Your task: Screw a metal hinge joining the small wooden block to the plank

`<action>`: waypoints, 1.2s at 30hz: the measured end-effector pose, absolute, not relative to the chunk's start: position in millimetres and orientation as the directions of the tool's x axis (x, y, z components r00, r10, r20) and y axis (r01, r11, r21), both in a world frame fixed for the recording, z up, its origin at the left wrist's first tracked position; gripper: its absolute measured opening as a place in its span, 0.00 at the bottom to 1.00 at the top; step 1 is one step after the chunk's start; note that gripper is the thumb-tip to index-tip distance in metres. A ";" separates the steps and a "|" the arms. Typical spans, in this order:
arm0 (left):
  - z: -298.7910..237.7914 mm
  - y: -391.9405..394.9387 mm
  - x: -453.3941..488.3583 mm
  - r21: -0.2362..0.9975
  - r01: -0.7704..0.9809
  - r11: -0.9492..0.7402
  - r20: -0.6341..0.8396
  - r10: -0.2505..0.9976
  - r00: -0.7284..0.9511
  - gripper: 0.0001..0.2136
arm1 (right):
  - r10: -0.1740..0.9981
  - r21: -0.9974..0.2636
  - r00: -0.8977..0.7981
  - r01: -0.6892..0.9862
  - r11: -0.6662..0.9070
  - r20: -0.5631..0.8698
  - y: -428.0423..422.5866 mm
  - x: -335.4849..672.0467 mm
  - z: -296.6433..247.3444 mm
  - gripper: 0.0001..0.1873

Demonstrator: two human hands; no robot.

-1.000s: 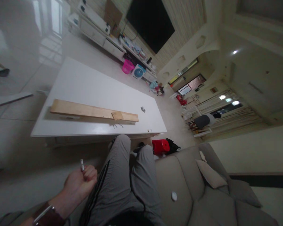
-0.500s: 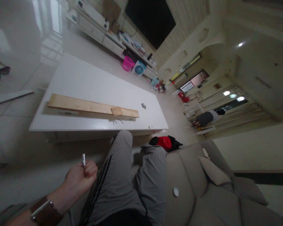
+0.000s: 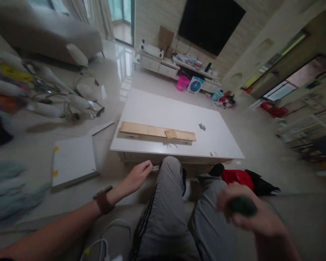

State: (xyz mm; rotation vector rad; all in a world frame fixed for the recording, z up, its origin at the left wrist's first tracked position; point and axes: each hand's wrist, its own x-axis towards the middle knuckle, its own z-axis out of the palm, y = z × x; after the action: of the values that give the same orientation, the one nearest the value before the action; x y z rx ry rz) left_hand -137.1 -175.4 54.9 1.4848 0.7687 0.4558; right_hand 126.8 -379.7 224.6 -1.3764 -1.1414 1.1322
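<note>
My left hand (image 3: 138, 175) is closed, pinching a small metal plate (image 3: 155, 168) beside my left knee. On the right, my right hand (image 3: 250, 210) is raised above my right thigh and smeared by motion. Its fingers are wrapped round a dark green tool handle (image 3: 243, 206); the rest of the tool cannot be made out. Ahead, a long wooden board (image 3: 143, 129) lies along the white table (image 3: 163, 105), with a small wooden block (image 3: 170, 134) on it. Two loose screws (image 3: 175, 145) lie in front of the board, and a pile of screws (image 3: 202, 127) sits farther right.
A white panel (image 3: 74, 163) with yellow marks lies on the floor at the left. A red and black bag (image 3: 237, 177) rests by my right foot. White cables (image 3: 105, 241) trail beside my left leg. A low cabinet (image 3: 157, 65) stands beyond the table.
My view has swung to the left and levelled. My right hand has come into view with the green handle. The left hand still holds the metal plate, now nearer the left knee.
</note>
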 end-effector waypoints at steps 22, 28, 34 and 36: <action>41.3 -121.4 -144.9 0.946 0.172 0.276 -0.320 0.703 0.635 0.19 | 0.922 -0.410 -0.014 -0.893 -0.186 -0.388 -187.9 11.6 -48.9 0.18; 31.3 -122.0 -144.2 0.961 0.248 0.122 -0.253 0.746 0.616 0.13 | 0.933 -0.418 0.002 -0.894 -0.159 -0.360 -197.6 5.5 -46.5 0.16; 31.9 -122.0 -144.9 0.959 0.267 0.100 -0.237 0.798 0.553 0.07 | 0.926 -0.421 0.038 -0.897 -0.134 -0.375 -197.5 -5.7 -51.0 0.16; 31.6 -121.3 -145.3 0.959 0.272 0.081 -0.217 0.825 0.522 0.08 | 0.920 -0.423 0.050 -0.897 -0.130 -0.389 -194.7 -8.7 -53.9 0.17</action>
State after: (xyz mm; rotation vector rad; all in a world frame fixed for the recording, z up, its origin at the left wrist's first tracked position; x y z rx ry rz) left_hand -145.3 -121.3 31.6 1.4794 0.9999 0.5388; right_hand -8.7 -194.7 -53.9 -0.6805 -0.0441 1.5592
